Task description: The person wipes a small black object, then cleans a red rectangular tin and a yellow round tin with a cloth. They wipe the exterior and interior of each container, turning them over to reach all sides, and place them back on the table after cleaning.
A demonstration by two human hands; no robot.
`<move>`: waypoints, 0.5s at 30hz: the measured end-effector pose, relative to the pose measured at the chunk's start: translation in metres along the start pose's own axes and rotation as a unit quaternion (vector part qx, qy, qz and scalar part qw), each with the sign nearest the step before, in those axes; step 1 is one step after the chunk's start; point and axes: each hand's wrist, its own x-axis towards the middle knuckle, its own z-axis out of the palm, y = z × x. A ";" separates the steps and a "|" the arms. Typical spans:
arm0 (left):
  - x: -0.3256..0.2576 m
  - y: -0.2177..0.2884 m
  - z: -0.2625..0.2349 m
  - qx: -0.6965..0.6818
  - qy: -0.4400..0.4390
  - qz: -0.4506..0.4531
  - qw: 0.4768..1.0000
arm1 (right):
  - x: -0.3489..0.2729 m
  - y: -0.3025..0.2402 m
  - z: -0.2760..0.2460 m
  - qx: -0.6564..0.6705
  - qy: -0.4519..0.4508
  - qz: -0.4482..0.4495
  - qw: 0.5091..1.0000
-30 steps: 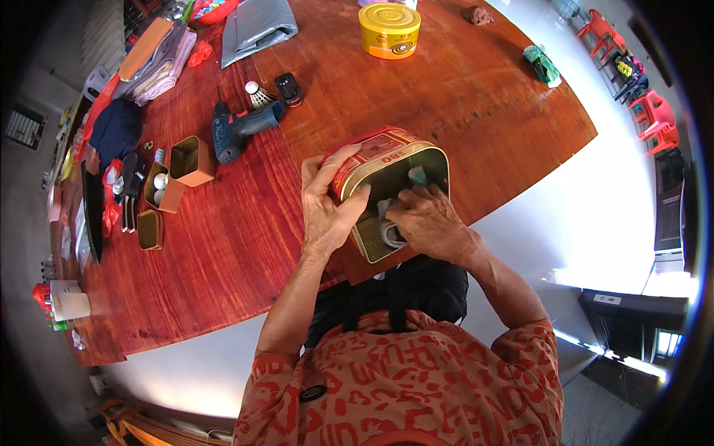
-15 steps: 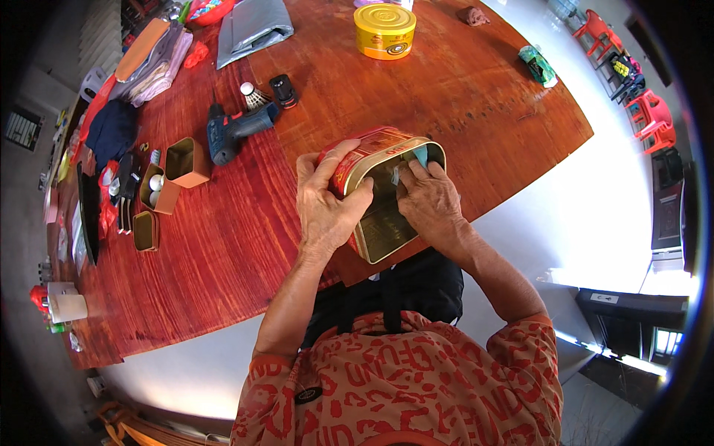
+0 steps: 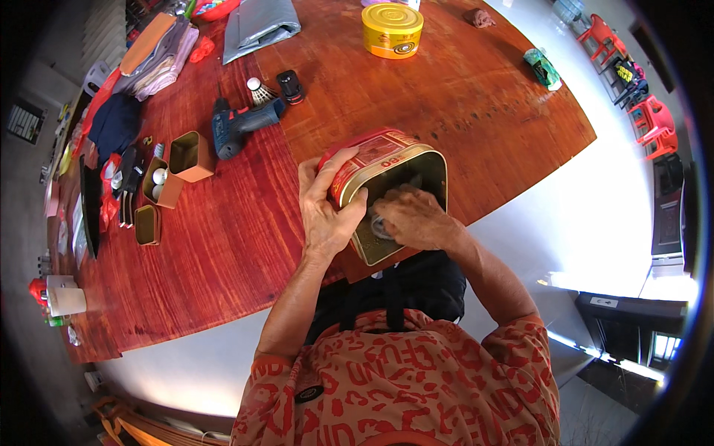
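Observation:
A red and gold tin (image 3: 388, 151) lies tilted at the table's near edge, its open mouth toward me. My left hand (image 3: 325, 214) grips it by the left side, thumb hooked over the gold rim and fingers across the outer wall. Inside the mouth, my right hand (image 3: 416, 217) is closed on a crumpled pale cloth (image 3: 381, 227), pressed low against the inner wall. Most of the cloth is hidden under my fingers.
Left on the wooden table (image 3: 208, 267) are a cordless drill (image 3: 239, 128), a shuttlecock (image 3: 259, 92), a battery (image 3: 290, 88) and small open tins (image 3: 189, 156). A yellow round tin (image 3: 393, 31) stands at the back, a green crumpled packet (image 3: 542, 69) to the right.
My right hand has moved from the tin's upper right inner side down and left, taking the cloth with it. The left hand keeps its grip on the tin.

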 end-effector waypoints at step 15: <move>-0.004 -0.019 -0.008 -0.045 -0.002 -0.025 0.999 | 0.001 -0.015 0.000 0.053 0.022 -0.019 0.998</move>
